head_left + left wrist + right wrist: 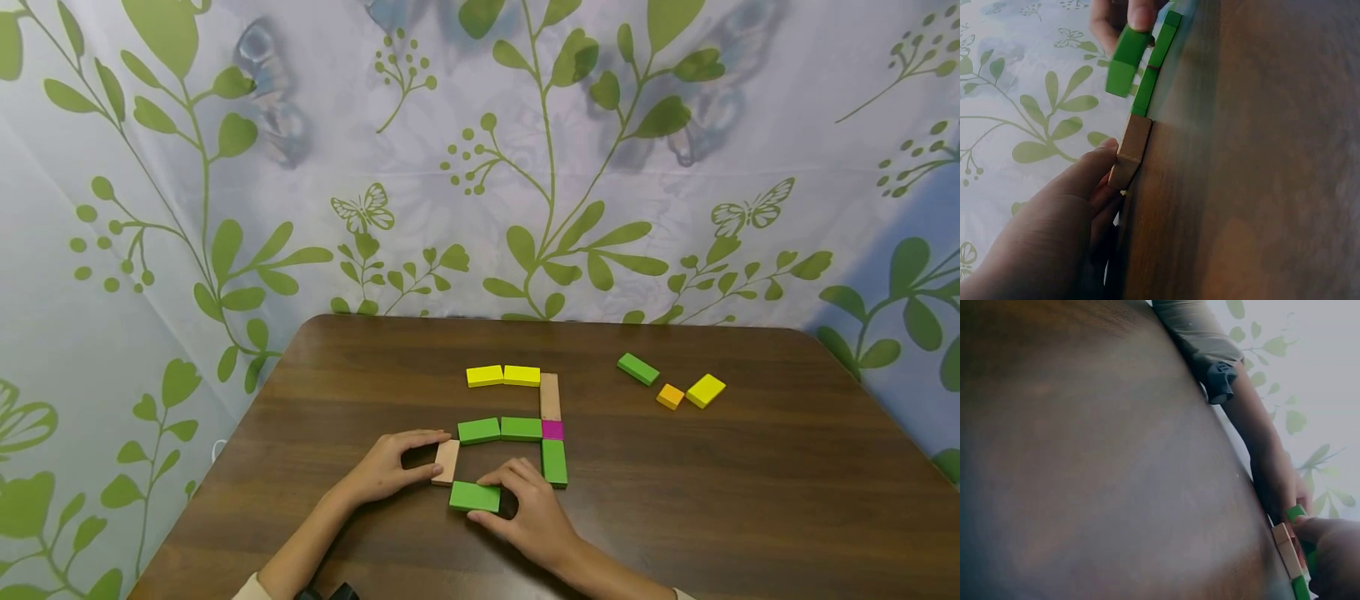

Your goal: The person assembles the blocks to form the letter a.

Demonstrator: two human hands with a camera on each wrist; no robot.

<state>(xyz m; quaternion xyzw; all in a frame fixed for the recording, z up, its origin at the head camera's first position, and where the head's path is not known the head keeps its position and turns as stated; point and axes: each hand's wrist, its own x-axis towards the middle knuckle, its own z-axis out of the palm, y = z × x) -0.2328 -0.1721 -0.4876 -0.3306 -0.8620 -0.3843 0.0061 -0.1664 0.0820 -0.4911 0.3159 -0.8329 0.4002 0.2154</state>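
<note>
In the head view my left hand (390, 467) holds a plain wooden block (446, 462) by its two ends, thumb at the near end. This block lies on the table just left of a row of two green blocks (480, 431). My right hand (532, 517) pinches another green block (475, 497) between thumb and fingers, in front of that row. In the left wrist view the pinched green block (1124, 65) looks raised off the table. A magenta block (552, 430) ends the green row, with a green block (554, 463) nearer and a wooden block (550, 397) farther.
Two yellow blocks (503, 377) lie end to end at the back of the layout. Farther right are a loose green block (638, 369), an orange block (671, 396) and a yellow block (706, 390). The brown table (712, 500) ends at a patterned curtain (420, 208).
</note>
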